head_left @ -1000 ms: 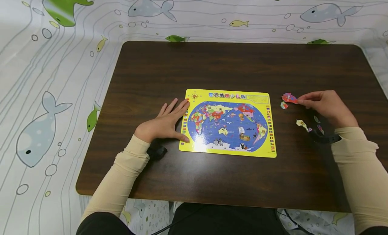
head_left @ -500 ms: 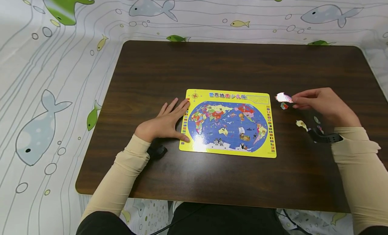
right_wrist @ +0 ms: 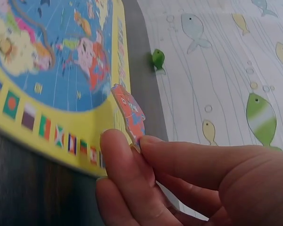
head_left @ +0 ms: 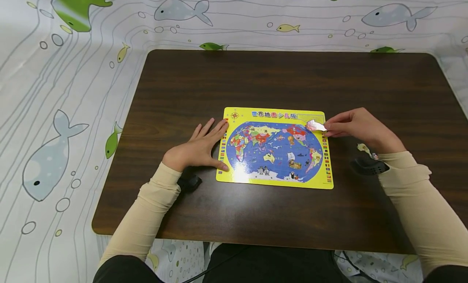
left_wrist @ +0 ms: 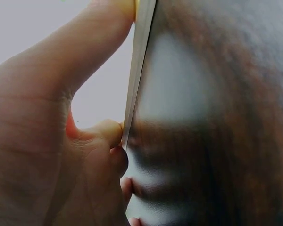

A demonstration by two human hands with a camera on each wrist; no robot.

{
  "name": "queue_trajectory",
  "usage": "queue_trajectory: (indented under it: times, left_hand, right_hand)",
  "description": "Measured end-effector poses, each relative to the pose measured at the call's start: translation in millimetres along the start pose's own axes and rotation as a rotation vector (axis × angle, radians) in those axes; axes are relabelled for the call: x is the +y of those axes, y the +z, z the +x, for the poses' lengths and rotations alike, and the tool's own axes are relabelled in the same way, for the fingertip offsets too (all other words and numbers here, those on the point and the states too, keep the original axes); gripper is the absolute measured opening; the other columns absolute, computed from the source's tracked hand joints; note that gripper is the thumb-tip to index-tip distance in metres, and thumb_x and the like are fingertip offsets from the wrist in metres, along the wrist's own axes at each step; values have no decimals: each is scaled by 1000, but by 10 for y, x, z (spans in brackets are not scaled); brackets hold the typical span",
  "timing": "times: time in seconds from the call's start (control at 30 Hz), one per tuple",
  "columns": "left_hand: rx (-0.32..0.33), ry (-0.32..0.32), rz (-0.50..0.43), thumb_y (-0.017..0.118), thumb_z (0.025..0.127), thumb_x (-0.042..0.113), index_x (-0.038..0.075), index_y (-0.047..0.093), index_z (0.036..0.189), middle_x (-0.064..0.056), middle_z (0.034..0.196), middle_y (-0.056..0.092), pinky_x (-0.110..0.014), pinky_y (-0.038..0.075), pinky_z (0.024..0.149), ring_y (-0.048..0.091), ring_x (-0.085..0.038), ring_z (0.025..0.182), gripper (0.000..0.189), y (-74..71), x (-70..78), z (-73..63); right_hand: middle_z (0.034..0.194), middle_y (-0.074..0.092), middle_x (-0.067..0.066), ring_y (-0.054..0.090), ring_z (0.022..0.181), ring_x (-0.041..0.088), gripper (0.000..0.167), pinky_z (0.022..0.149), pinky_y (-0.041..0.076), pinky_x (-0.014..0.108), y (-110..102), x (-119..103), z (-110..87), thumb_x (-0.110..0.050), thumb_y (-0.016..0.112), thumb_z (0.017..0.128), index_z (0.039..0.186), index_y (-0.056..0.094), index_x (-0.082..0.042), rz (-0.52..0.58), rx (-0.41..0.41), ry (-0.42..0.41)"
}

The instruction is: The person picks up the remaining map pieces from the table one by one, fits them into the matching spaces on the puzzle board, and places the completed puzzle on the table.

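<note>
A world map puzzle board point(head_left: 274, 185) with a yellow border and blue oval map lies flat on the table. My left hand point(head_left: 199, 149) rests along its left edge, fingers spread, thumb and fingertips on the border. The left wrist view shows the thumb point(left_wrist: 99, 33) at the board's thin edge. My right hand point(head_left: 356, 126) pinches a red puzzle piece point(right_wrist: 131, 113) between thumb and fingers, above the board's upper right corner. Glare whitens that piece in the head view. In the right wrist view it is tilted up on edge, over the yellow border.
A small cream puzzle piece point(head_left: 363, 148) lies on the dark wooden table point(head_left: 256, 80) right of the board, beside the right wrist. A black wrist device point(head_left: 370, 167) sits under that wrist. Fish-patterned white cloth point(head_left: 248, 21) surrounds the table.
My right hand has carried the red puzzle piece left, from beside the loose pieces to over the board's upper right corner. It now covers the small piece there. My left hand stays put.
</note>
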State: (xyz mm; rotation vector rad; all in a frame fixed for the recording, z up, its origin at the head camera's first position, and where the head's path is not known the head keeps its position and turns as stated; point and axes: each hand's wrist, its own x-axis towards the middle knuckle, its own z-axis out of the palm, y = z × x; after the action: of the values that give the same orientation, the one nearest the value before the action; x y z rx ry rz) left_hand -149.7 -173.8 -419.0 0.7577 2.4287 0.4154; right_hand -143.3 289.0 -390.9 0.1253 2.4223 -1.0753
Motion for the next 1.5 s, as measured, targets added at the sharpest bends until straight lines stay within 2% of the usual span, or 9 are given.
queue_trajectory:
  times: [0.1,0.23,0.4,0.5,0.6,0.7,0.9,1.27,1.5]
  left_hand:
    - [1,1,-1,80,77,67,21,-5,169,4,177,-14,-59,-11,131,-21,-30,163,133,0,-6,1]
    - [2,4,1,79,77,68,21,-5,169,4,177,-14,-60,-11,130,-21,-30,163,133,-2,-13,5]
    - [2,5,4,79,77,69,21,-6,169,5,177,-14,-60,-11,130,-21,-30,163,133,-8,-7,6]
    - [1,4,1,79,77,68,21,-6,169,5,177,-15,-60,-11,130,-21,-30,163,133,-12,0,5]
    - [1,5,1,79,78,68,21,-6,169,5,177,-15,-60,-11,130,-21,-30,163,133,-13,5,4]
    - [-1,3,3,79,78,68,21,-6,169,5,177,-15,-60,-11,130,-21,-30,163,133,-12,5,2]
    - [-1,1,4,79,78,68,21,-6,169,5,177,-15,-60,-11,130,-21,-30,163,133,-13,5,-1]
    - [1,-5,5,79,77,68,22,-6,169,5,177,-15,-60,-11,130,-21,-30,163,133,-2,-1,4]
    - [5,0,2,79,78,68,22,-6,169,5,177,-15,-59,-11,130,-21,-30,163,133,4,-2,-6]
  right_hand:
    - [113,81,8,79,96,14,56,91,62,29,42,-58,22,-38,72,100,138,65,2,9,-16,0]
    - [110,82,6,80,100,16,55,106,56,44,97,-135,33,-38,72,99,137,66,2,31,-37,-3]
    - [113,81,10,80,99,18,55,112,48,56,161,-176,56,-39,75,97,133,69,2,30,-27,-20]
    - [115,80,12,80,97,16,52,106,55,48,191,-187,78,-37,74,98,132,70,2,28,-23,-28]
    - [117,79,15,80,94,14,48,91,62,34,214,-201,99,-32,73,100,131,69,4,48,-30,-34]
    - [121,76,19,80,93,15,46,82,63,26,236,-224,119,-29,72,100,131,69,6,58,-36,-40]
    - [127,73,23,80,94,19,48,85,64,30,270,-263,151,-31,71,101,131,69,6,38,-38,-30]
    - [115,78,18,80,88,19,47,81,64,28,314,-313,157,-32,71,101,130,70,5,34,-59,-21]
    - [99,80,10,76,79,18,43,72,62,25,336,-352,156,-30,71,101,126,72,5,-5,-49,-11]
